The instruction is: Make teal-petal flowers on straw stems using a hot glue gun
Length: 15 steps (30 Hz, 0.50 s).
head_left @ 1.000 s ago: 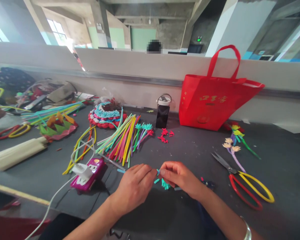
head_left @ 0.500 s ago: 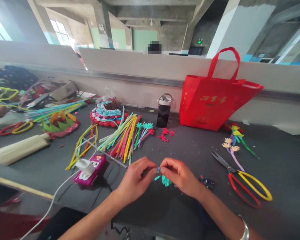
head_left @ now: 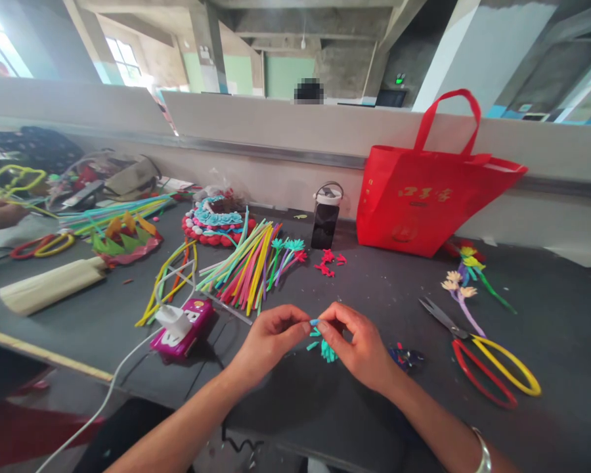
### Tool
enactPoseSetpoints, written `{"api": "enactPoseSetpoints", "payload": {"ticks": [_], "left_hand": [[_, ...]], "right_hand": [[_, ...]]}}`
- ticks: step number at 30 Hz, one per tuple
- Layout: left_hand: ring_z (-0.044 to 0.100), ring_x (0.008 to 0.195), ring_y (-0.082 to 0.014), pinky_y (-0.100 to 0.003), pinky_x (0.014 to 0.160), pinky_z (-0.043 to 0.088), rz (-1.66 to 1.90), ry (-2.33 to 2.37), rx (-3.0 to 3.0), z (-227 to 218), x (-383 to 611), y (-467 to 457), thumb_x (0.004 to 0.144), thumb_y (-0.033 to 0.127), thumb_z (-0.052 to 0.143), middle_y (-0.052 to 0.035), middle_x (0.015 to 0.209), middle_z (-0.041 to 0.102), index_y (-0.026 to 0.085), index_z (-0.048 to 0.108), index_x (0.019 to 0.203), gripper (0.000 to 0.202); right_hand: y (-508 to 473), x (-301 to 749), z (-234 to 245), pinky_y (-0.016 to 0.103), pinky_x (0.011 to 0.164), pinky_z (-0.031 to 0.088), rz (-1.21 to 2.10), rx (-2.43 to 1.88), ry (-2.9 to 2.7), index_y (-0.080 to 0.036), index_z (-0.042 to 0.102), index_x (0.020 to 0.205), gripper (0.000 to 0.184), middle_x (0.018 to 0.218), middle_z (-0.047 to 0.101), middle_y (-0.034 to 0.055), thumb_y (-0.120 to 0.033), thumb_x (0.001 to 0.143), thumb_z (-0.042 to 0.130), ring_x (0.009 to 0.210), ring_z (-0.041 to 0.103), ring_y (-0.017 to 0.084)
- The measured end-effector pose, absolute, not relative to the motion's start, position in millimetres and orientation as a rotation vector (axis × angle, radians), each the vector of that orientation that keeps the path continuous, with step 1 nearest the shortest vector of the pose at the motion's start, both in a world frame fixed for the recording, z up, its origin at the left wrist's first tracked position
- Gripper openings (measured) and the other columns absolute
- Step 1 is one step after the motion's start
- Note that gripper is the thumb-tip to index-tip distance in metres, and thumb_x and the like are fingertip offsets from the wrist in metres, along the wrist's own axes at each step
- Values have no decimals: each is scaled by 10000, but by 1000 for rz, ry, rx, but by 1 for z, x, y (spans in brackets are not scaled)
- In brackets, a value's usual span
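A small light-blue piece (head_left: 315, 322), perhaps a short length of pipe cleaner, is pinched between the fingertips of both hands. My left hand (head_left: 280, 335) grips it from the left, and my right hand (head_left: 355, 345) from the right. On the table just beneath the fingers lies a small pile of short teal pieces (head_left: 328, 351). Past my hands is a bundle of coloured pipe cleaners (head_left: 251, 263), with teal flower shapes (head_left: 293, 245) at its right. Small red pieces (head_left: 326, 264) lie near a dark bottle (head_left: 326, 223).
Scissors (head_left: 465, 335) with red and yellow handles lie at right, beside finished-looking flowers (head_left: 458, 286). A red bag (head_left: 418, 203) stands behind. At left are a purple power strip (head_left: 190, 328) with a white cable, a paper roll (head_left: 54, 286) and a co-worker's hand (head_left: 0, 215).
Both hands stay together at nearly the same place, and more of the blue piece shows between the fingertips. The whole view has shifted slightly.
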<state>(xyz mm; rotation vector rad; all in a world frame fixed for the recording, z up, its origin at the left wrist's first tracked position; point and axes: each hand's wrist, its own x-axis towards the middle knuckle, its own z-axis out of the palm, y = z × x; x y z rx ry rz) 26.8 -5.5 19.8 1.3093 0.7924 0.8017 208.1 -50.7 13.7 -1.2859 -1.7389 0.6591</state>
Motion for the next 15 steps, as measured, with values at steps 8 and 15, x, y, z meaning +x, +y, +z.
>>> {"api": "enactPoseSetpoints", "payload": {"ticks": [8,15], "left_hand": [[385,552,-73,-206,538,308,848,813,1227,20,30,-10,724,404,758,34,609,531,143,684,746,273],[439,605,-89,-208,567,332,884,825,1284,18,31,-11,747,395,736,20,660,568,136,678,788,269]], "right_hand": [[-51,203,13,248,628,407,744,-1301,-1661,-201,580,792,231,694,552,-21,-354,949,507,645,514,129],[-52,202,13,239,606,393,754,-1312,-1626,-200,556,765,244,675,530,-26,-361,941,505,626,485,124]]}}
